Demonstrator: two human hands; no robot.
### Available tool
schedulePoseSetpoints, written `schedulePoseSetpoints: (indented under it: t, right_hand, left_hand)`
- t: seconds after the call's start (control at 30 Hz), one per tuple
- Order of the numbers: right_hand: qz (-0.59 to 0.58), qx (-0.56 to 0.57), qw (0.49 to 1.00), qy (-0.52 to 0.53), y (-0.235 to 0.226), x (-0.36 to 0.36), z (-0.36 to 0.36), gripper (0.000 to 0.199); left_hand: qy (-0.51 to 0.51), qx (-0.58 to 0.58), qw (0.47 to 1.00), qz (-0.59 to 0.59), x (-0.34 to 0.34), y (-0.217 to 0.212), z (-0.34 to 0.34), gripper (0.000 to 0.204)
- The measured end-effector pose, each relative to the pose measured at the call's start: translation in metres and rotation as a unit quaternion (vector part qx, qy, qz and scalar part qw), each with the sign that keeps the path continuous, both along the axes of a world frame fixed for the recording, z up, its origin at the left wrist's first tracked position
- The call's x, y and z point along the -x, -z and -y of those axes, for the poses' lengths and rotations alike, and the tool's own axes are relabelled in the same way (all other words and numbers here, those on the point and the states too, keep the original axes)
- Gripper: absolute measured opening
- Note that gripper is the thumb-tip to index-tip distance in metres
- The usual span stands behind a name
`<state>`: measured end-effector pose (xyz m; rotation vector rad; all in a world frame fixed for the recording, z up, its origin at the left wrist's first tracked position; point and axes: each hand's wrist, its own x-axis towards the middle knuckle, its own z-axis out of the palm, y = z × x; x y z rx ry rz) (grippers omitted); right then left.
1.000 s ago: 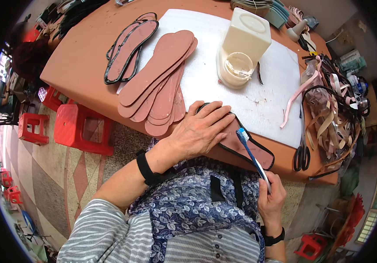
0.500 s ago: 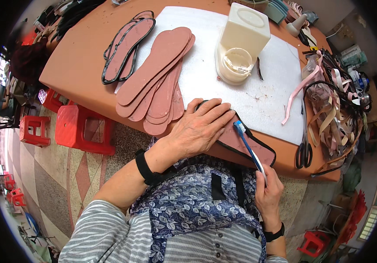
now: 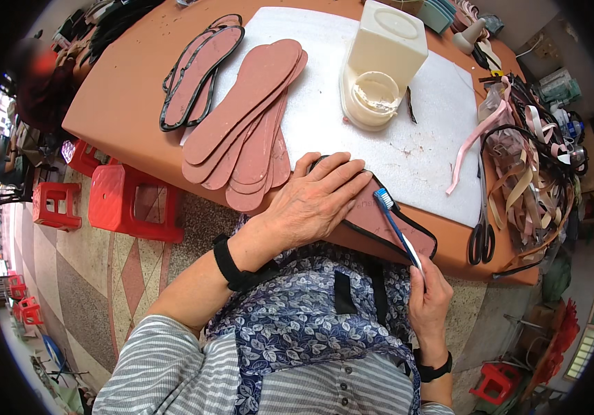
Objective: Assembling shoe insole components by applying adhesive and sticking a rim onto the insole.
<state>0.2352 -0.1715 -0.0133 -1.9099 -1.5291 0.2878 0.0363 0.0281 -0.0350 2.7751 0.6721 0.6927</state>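
Note:
At the table's near edge lies a reddish-brown shoe insole [image 3: 373, 216] with black edging. My left hand [image 3: 317, 197] rests flat across its left part, fingers stretched out. A blue and white toothbrush [image 3: 396, 225] is pinched by its handle in my right hand [image 3: 429, 294]; its bristles are over the insole's black-edged far side, and whether they touch cannot be made out. Beside my left hand, a fanned stack of plain insoles [image 3: 248, 121] lies to the left. Black-edged insoles [image 3: 203, 72] lie farther back. A cream plastic container with a round cup [image 3: 374, 100] holding whitish paste stands beyond.
A white foam sheet [image 3: 442, 155] covers part of the brown table [image 3: 124, 90]. Black scissors [image 3: 481, 242] and a tangle of straps [image 3: 525, 152] lie at the right. Red stools [image 3: 127, 204] stand left of the table. Another person [image 3: 41, 90] sits at the far left.
My right hand and the toothbrush have shifted slightly to the right along the insole. My left hand stays in place on it.

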Motion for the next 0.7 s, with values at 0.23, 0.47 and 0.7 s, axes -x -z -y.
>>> schedulePoseSetpoints:
  t: [0.23, 0.47, 0.7]
  right_hand:
    - [-0.024, 0.033, 0.999, 0.010, -0.003, -0.005, 0.002, 0.020]
    - [-0.064, 0.057, 0.996, 0.000, -0.011, 0.001, -0.016, 0.019]
    - [-0.103, 0.078, 0.991, 0.026, -0.010, -0.008, -0.006, 0.019]
  left_hand:
    - [0.001, -0.001, 1.000, 0.000, 0.000, -0.001, 0.000, 0.048]
    - [-0.001, 0.002, 1.000, -0.003, 0.000, -0.001, 0.002, 0.048]
    - [0.004, 0.007, 1.000, 0.007, 0.000, 0.001, 0.001, 0.047]
